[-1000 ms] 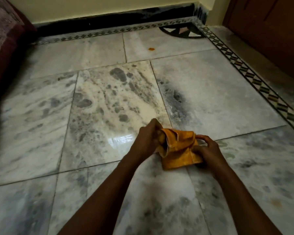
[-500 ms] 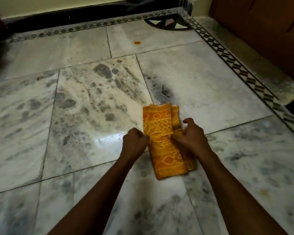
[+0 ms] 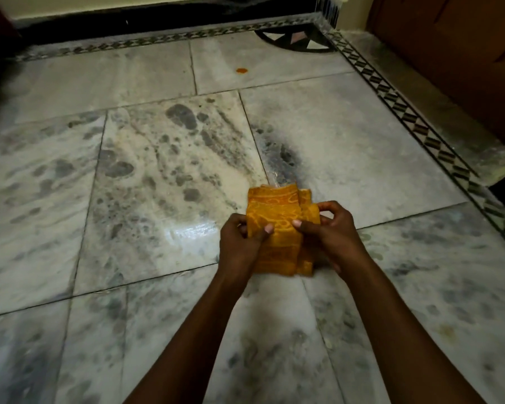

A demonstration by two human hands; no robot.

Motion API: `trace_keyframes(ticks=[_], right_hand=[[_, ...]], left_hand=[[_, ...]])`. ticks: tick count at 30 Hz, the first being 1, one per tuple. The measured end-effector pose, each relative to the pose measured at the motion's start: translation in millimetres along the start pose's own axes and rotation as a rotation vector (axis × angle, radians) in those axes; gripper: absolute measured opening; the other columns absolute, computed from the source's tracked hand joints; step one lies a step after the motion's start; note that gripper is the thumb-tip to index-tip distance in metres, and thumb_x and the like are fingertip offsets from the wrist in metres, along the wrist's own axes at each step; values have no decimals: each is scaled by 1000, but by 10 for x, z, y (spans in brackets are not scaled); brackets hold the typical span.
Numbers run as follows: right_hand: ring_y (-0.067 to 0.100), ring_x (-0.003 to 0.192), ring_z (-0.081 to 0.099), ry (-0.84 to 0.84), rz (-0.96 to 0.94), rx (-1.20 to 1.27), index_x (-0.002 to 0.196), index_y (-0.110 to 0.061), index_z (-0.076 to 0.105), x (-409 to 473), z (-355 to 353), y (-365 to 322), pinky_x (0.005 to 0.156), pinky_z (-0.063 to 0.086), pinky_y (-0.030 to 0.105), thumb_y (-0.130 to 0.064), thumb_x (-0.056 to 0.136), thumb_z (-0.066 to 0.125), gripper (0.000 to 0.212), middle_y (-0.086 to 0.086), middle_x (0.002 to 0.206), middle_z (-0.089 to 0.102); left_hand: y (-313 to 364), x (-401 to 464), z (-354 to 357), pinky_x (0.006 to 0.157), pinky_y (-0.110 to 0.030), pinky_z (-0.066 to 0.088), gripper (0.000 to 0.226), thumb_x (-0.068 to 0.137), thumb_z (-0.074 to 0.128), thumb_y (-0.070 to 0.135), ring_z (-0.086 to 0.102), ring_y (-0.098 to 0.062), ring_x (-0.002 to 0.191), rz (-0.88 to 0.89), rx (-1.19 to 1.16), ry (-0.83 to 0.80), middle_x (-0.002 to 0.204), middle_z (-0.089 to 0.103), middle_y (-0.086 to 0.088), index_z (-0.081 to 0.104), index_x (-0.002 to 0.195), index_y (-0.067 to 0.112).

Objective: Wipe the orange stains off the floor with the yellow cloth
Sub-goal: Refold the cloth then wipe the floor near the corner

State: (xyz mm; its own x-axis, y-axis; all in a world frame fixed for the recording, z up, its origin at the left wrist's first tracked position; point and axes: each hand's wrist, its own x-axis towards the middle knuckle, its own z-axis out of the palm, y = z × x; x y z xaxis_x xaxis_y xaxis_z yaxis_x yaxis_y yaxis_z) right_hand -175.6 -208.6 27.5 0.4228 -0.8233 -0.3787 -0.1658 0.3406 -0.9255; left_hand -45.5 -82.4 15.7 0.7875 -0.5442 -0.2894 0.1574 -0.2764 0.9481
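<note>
Left hand [image 3: 239,243] and right hand [image 3: 330,231] pinch the folded yellow cloth [image 3: 277,228] with 2 thumbs on top; keep the folds tight (1 orange stain [image 3: 241,70] lies well ahead).

A home, by the look: marble floor [image 3: 347,147] with a patterned inlay border [image 3: 420,132], dark skirting [image 3: 158,20], and a wooden door [image 3: 455,53].

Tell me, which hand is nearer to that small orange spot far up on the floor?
Roughly equal, perhaps the left. Both hands grip the yellow cloth, well short of the orange spot; the right sits slightly farther aside.
</note>
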Motion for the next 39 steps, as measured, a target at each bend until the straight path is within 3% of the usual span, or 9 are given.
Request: trace_keyframes(ticks=[4, 7, 11, 14, 17, 22, 28, 34, 39], right_hand=[[23, 84, 80, -51, -233, -35, 138, -24, 58, -266, -78, -259, 69, 66, 33, 11, 67, 91, 87, 17, 91, 79], [7, 83, 77, -106, -312, -183, 119, -13, 75, -373, -135, -393, 65, 62, 21, 15, 65, 89, 63, 6, 97, 78], [13, 93, 71, -59, -469, -536, 96, -23, 82, -442, -162, -390, 78, 58, 27, 5, 65, 85, 42, -4, 97, 75], [18, 107, 58, -6, -530, -684, 81, -30, 80, -463, -169, -388, 85, 52, 32, -2, 63, 87, 34, -3, 109, 56], [20, 96, 70, -108, -464, -649, 74, -32, 72, -438, -172, -437, 81, 60, 45, -11, 62, 79, 26, -7, 99, 69], [27, 64, 72, -97, -471, -678, 78, -27, 69, -231, -138, -684, 56, 63, 49, 1, 65, 62, 32, 1, 69, 72], [18, 91, 73, -44, -645, -700, 83, -38, 65, -87, -76, -899, 80, 59, 54, -17, 59, 64, 32, -11, 90, 74], [19, 130, 56, -136, -420, -922, 117, -38, 67, 72, -26, -302, 108, 41, 51, -59, 71, 74, 50, -10, 136, 59], [33, 162, 3, 45, -227, -1198, 165, -36, 23, 628, 537, 337, 125, 13, 63, -85, 92, 36, 88, 4, 177, 7]], left_hand=[[295, -232, -182, 78, -44, 67, 73, 78, 87, -2, 75, -26, 99, 233, -104, -89, 111, 71, -11, 48, 131, 30], [466, -345, -262, 71, -36, 64, 75, 80, 71, -13, 71, -23, 84, 433, 43, -116, 97, 68, -7, 57, 137, 33], [487, -488, -298, 76, -26, 60, 56, 75, 57, -17, 70, -9, 92, 588, 231, -53, 97, 73, 7, 77, 111, 21], [439, -493, -343, 74, -22, 56, 39, 76, 75, 5, 67, -11, 93, 559, 240, -65, 94, 67, 9, 79, 108, 25], [440, -405, -356, 68, -27, 55, 22, 83, 83, 29, 70, -10, 87, 394, 133, -80, 97, 75, 13, 83, 104, 33], [611, -151, -184, 74, -33, 56, 28, 76, 87, 8, 73, -14, 93, 400, 48, -29, 97, 81, 7, 85, 99, 26], [805, 137, -18, 78, -31, 53, 44, 72, 87, 1, 69, -9, 95, 604, 44, 12, 99, 75, 9, 79, 99, 34], [-253, 440, -243, 85, -43, 62, 19, 70, 92, 21, 74, -21, 97, 239, 213, 5, 102, 72, -1, 79, 82, 29], [-367, 811, -507, 77, -8, 49, 9, 87, 69, 15, 66, -5, 88, 374, 381, 139, 102, 67, 0, 77, 89, 21]])
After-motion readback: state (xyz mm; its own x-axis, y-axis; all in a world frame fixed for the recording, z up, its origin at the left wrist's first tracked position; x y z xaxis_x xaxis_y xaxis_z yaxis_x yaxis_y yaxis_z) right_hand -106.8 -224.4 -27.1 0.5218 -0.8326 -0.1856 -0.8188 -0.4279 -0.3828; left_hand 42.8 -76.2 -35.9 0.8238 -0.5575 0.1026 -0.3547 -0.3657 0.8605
